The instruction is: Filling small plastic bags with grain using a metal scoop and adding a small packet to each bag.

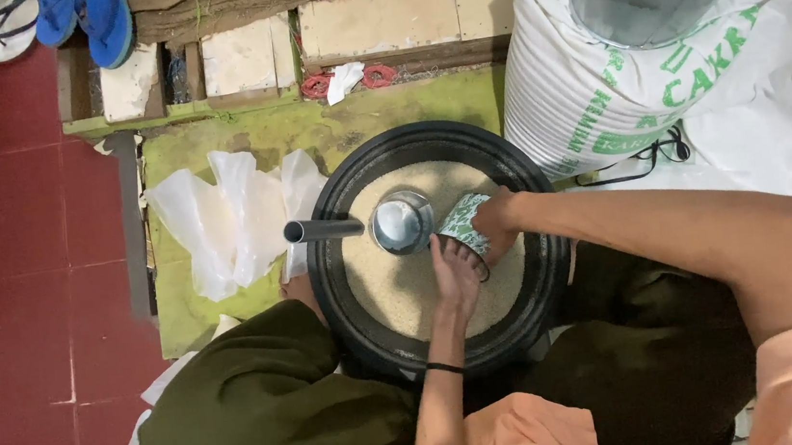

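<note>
A big black round basin [336, 199] holds a heap of pale grain [402, 290]. In the grain stands a shiny metal scoop [402, 222] with a dark tube handle [322, 229] pointing left over the rim. My right hand [498, 225] grips a small white-and-green patterned cup [464, 223] tipped on its side in the grain, just right of the scoop. Flat on the grain lies my left hand [456, 275], fingers touching the cup's lower edge. A black band sits on my left wrist.
Clear plastic bags [231, 219] lie on a green mat [181, 301] left of the basin. A large white sack with green print [596, 87] stands at the right, a black cord beside it. Wooden boards and blue sandals [96, 19] lie at the top. My legs flank the basin.
</note>
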